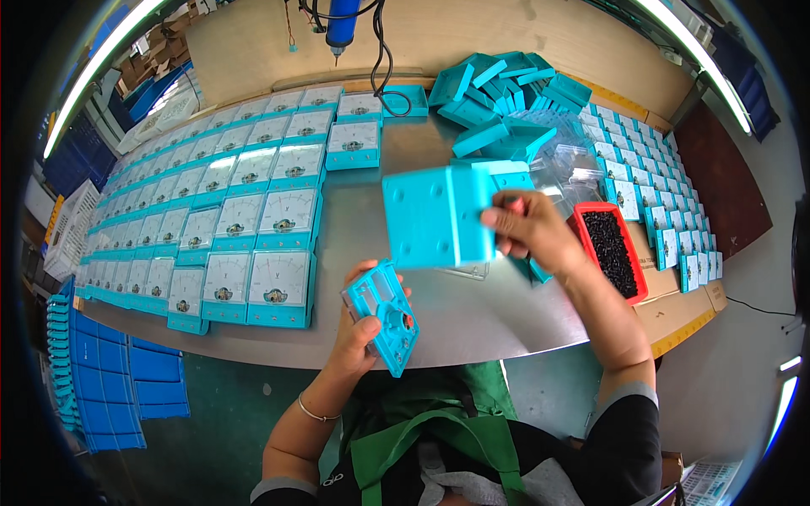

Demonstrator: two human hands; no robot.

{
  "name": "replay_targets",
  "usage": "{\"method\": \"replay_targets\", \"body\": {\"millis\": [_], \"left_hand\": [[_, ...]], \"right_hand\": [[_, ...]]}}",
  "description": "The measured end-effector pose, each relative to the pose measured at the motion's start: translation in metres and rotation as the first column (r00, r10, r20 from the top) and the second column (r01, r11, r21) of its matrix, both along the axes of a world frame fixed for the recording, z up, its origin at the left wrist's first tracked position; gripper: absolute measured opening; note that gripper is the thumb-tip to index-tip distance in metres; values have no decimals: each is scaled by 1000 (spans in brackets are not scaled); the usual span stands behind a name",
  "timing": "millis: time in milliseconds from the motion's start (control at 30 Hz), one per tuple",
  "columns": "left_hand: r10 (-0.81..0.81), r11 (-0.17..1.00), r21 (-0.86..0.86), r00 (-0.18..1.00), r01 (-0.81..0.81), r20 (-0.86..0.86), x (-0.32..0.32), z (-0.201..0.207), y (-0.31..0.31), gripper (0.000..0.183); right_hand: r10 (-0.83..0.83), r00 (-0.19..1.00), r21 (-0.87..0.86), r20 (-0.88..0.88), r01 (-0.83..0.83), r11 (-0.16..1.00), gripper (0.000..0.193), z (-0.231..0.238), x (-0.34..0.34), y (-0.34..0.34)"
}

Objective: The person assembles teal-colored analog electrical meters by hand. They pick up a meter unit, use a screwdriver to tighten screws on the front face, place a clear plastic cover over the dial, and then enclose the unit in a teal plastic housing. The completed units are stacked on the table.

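My left hand (pixel 358 331) grips a teal meter front housing (pixel 390 319), tilted so that its inner side with a round centre part and small metal fittings faces up. Above and to the right of it, my right hand (pixel 537 229) pinches the right edge of a teal plastic back cover (pixel 428 218). This cover is held up off the table, its broad face with several round dimples toward me. It is slightly blurred and stands apart from the housing. A reddish bit shows at my right fingers, too small to make out.
Rows of assembled meters (pixel 283 211) fill the table's left side, and more (pixel 620 198) stand at the right. Teal covers (pixel 481 110) lie heaped at the back, beside clear plastic pieces (pixel 574 160). A red bin (pixel 639 282) holds black screws. A blue electric screwdriver (pixel 341 32) hangs overhead.
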State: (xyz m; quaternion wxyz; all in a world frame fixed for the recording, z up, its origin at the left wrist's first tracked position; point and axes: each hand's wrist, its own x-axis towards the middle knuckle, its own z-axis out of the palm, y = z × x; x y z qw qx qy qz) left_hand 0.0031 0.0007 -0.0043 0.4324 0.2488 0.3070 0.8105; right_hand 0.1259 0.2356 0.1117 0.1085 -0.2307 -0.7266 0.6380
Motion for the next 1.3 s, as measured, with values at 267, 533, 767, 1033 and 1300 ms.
{"method": "replay_targets", "body": {"millis": [267, 533, 767, 1033, 1300], "left_hand": [[55, 986, -157, 998, -51, 25, -22, 0, -33, 85], [6, 978, -205, 992, -33, -129, -25, 8, -29, 92], [81, 994, -69, 994, -86, -71, -8, 16, -1, 85], [1, 995, -103, 999, -6, -43, 7, 20, 13, 81], [-15, 986, -166, 996, -1, -90, 20, 22, 12, 87]], "right_hand": [[63, 996, 823, 61, -86, 562, 36, -56, 7, -40], [61, 978, 867, 200, -205, 453, 82, -62, -29, -51], [172, 959, -284, -225, -233, 930, 88, -86, -9, -73], [95, 968, -363, -232, -176, 915, 93, -91, 24, -75], [184, 952, -330, -245, -260, 907, 87, -81, 36, -76]]}}
